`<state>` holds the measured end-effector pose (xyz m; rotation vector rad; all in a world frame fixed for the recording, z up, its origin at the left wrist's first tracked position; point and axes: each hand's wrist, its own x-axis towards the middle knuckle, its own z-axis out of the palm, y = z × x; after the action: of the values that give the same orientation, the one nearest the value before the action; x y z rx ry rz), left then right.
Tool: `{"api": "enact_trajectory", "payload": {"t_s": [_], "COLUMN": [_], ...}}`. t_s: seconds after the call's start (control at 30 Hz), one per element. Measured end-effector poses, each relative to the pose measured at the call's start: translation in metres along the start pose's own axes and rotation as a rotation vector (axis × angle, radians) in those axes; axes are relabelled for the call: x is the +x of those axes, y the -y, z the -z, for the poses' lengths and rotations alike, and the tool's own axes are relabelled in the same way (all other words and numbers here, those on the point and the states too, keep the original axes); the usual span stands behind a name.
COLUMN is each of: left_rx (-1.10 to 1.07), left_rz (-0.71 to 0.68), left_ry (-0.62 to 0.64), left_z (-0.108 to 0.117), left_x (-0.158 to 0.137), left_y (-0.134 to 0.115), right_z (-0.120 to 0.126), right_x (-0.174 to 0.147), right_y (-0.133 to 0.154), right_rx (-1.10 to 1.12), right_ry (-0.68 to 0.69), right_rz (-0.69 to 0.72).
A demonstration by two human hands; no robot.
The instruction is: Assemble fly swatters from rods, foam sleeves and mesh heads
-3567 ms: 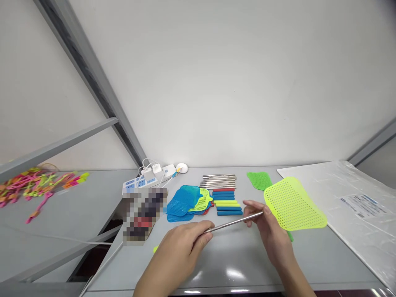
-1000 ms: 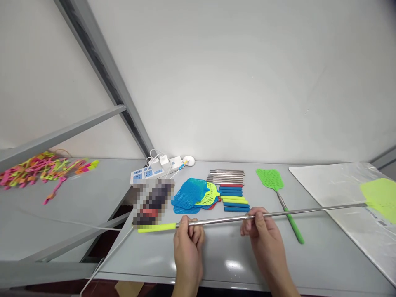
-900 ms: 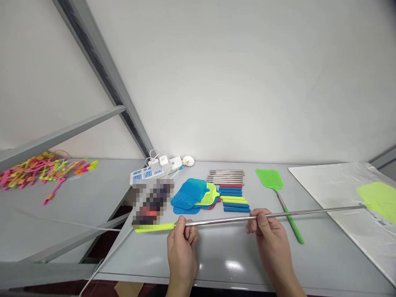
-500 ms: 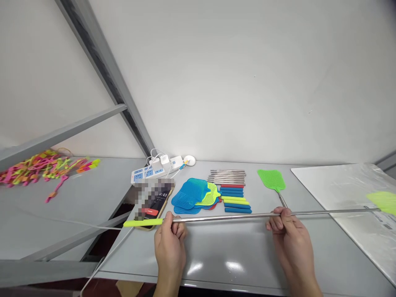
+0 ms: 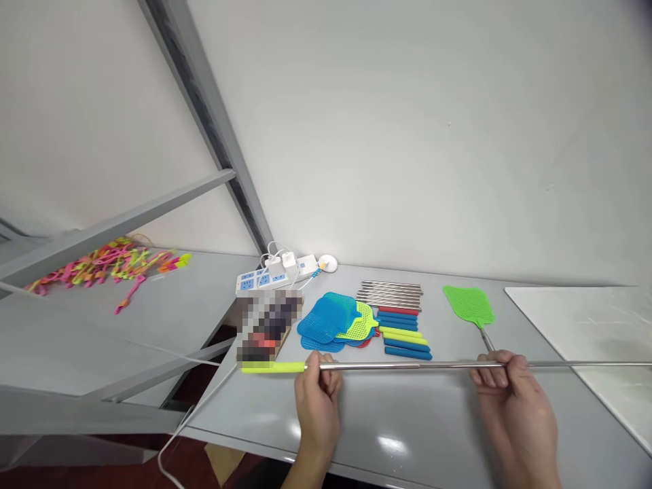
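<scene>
A telescopic fly swatter [image 5: 397,366] lies level across the view, its metal rod drawn out long and its yellow-green grip pointing left. My left hand [image 5: 318,401] pinches the rod just beside that grip. Farther along, my right hand [image 5: 519,407] is closed round the rod's middle. The rod runs past the right picture edge, so the head is out of view. Behind my right hand a green fly swatter [image 5: 469,305] rests on the table, its rod partly hidden. Blue and yellow-green swatter heads [image 5: 326,319] are stacked near several coloured grips [image 5: 405,333] and metal rods [image 5: 390,295].
A power strip [image 5: 255,282] with white plugs and cables stands at the back left, a partly blurred phone [image 5: 269,329] in front of it. Pink, orange and yellow pieces [image 5: 102,265] lie on the left surface. White sheeting [image 5: 585,319] covers the table's right side. A grey metal post [image 5: 219,122] rises behind.
The view has turned left, so everything sits farther right in the picture. The held swatter's yellow-green head has passed out of view on the right. Both hands keep their hold.
</scene>
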<state>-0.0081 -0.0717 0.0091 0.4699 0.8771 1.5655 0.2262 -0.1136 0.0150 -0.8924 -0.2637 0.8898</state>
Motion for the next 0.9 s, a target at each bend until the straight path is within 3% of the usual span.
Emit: {"api": "enact_trajectory", "payload": {"t_s": [0.07,0.23,0.37,0.57,0.77,0.9], "left_rx": [-0.029,-0.033,-0.030,-0.077,-0.064,-0.088], "left_rz": [0.007,-0.036,-0.042,-0.047,0.076,0.074], "left_ry": [0.019,-0.127,-0.110,-0.189,-0.116,-0.084], "left_z": [0.002,0.007,0.007,0.002,-0.013,-0.020], "left_x": [0.000,0.008,0.010,0.011,-0.004,-0.010], "left_y": [0.002,-0.004,-0.005,-0.011,0.011,0.017], "right_z": [0.003,0.006,-0.001,-0.013,-0.032,-0.043], "right_x": [0.003,0.006,0.003,-0.007,-0.033,-0.046], "right_y": [0.003,0.004,0.001,-0.007,-0.036,-0.052], "right_rx": [-0.011,-0.055,-0.063,-0.038,-0.068,-0.060], "right_ry": [0.013,-0.007,-0.015,0.027,0.239,0.276], "right_rz": [0.035,0.102,0.143,0.090,-0.021,0.013]}}
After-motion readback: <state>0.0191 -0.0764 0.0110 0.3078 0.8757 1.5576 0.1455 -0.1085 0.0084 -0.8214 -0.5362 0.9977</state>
